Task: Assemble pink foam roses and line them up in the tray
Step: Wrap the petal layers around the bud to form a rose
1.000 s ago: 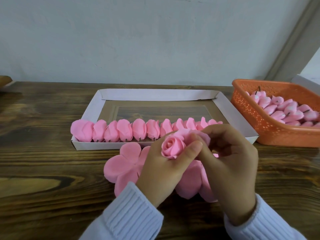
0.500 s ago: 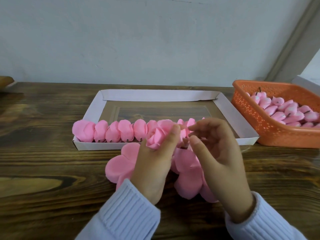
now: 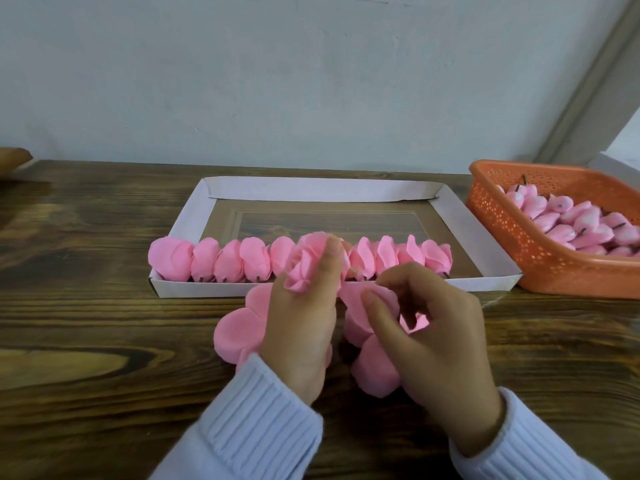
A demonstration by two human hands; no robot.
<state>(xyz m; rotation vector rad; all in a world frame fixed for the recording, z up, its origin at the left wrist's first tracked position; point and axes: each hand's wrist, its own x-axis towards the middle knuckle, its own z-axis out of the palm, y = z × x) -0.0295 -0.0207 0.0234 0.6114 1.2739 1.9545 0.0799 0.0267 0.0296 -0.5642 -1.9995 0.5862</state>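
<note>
Thumb and fingers of the left hand (image 3: 301,334) pinch an assembled foam rose (image 3: 304,265) over the tray's (image 3: 311,189) near edge, apparently to join the row (image 3: 207,259); right hand (image 3: 436,337) hangs loosely curled, empty, above flat petals (image 3: 239,329)

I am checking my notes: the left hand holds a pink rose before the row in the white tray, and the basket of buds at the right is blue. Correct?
Not quite. The head view shows the basket is orange, not blue. The rest stands: the left hand holds a pink rose before the row in the white tray.
</note>
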